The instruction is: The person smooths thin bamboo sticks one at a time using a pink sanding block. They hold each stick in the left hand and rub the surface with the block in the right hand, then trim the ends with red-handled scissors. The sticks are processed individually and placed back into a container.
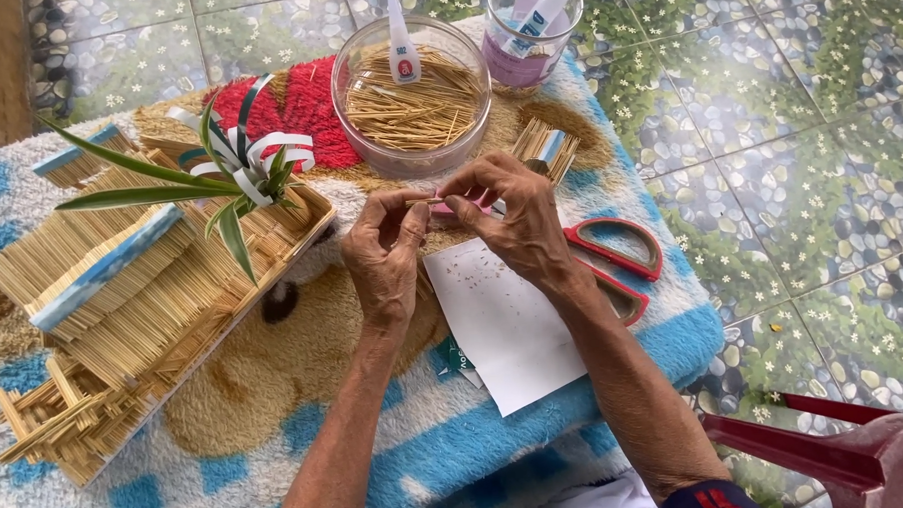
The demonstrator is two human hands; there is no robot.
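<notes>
At frame centre, the left hand (383, 254) and right hand (510, 214) met, both pinched narrow on one thin wooden stick (425, 201) lying crosswise between their fingertips, above a white paper sheet (504, 322). Red-handled scissors (617, 263) lay just right. Beyond, toward the top, a clear bowl of sticks (411, 110) stood; a stick-built model (123, 296) filled the left.

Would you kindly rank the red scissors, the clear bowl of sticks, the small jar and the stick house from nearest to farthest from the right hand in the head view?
From the right hand:
1. Red scissors, just to its right, beside the wrist.
2. Clear bowl, straight ahead of it.
3. Small jar, farther back, at the top edge.
4. Stick house, far to the left.
</notes>
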